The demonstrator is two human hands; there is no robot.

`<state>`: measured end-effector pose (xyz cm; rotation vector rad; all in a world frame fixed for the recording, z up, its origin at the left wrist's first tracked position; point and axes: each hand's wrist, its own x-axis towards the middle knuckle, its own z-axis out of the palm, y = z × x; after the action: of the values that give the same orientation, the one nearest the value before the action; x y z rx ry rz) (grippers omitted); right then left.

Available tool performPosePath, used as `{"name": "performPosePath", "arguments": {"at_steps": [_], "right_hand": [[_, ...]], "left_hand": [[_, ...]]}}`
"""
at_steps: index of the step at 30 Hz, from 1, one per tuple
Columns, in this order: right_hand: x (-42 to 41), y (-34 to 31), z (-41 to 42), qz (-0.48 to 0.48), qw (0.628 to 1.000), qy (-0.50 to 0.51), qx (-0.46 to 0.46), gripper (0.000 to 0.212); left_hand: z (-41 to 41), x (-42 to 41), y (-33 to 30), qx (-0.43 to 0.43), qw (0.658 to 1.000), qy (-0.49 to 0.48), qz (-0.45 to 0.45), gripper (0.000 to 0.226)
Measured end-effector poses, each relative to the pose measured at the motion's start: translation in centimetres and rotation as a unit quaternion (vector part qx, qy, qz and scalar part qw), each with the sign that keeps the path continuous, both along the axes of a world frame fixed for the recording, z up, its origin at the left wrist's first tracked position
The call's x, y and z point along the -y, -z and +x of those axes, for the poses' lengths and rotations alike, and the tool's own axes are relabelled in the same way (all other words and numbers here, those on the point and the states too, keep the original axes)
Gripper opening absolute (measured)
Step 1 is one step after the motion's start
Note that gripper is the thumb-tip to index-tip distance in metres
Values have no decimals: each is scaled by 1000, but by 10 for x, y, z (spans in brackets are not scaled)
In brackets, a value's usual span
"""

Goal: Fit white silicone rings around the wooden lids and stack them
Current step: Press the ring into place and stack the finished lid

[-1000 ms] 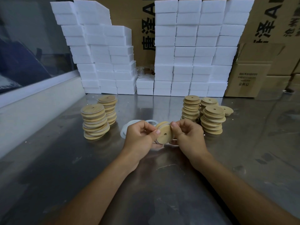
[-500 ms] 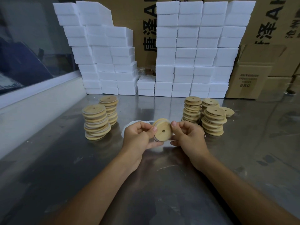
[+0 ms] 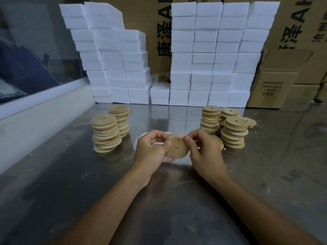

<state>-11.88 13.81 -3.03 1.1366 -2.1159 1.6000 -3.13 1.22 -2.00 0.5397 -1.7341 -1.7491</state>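
Observation:
A round wooden lid (image 3: 177,147) with a small centre hole is held upright just above the metal table (image 3: 159,200). My left hand (image 3: 152,149) pinches its left edge and my right hand (image 3: 205,152) pinches its top right edge. A thin white silicone ring (image 3: 174,137) lies along the lid's upper rim. More white rings (image 3: 137,143) lie on the table behind my left hand, mostly hidden. Two stacks of lids with rings (image 3: 106,134) stand at the left. Several stacks of bare lids (image 3: 233,133) stand at the right.
Walls of white foam blocks (image 3: 212,55) rise at the back of the table, with cardboard boxes (image 3: 276,85) behind and to the right. A white ledge (image 3: 35,110) runs along the left side. One lid (image 3: 220,144) lies behind my right hand.
The lid has been turned in my fingers and the white ring now sits along its upper rim. Both hands stayed in the same spot.

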Motion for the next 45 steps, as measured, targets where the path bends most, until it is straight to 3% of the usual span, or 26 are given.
{"name": "performPosePath", "arguments": {"at_steps": [5,13,21,26,32,34,39,45], "right_hand": [[1,1,0,8,1000,-24,-16,10],[2,1,-4,-11,993,-41,109,16],[3,-1,-4,-22,984,-44,169,20],[1,-2,-2,-25,984,-66,162,17],[1,0,-6,-12,977,-78,199,18],[2,1,-7,-13,979,-70,189,17],[2,4,-8,-30,990,-16,134,17],[3,3,-8,-39,997,22,69,17]], "left_hand": [[-1,-2,3,-3,1000,13,-7,15],[-3,-5,3,-5,999,34,-22,14],[-3,-7,2,-7,998,50,-33,14],[-1,-6,-2,-1,997,30,68,15],[2,-5,-9,-59,979,55,185,10],[2,-5,-8,-53,985,54,158,10],[0,-2,-2,9,998,10,-60,11],[0,5,0,55,991,5,-126,14]]}}
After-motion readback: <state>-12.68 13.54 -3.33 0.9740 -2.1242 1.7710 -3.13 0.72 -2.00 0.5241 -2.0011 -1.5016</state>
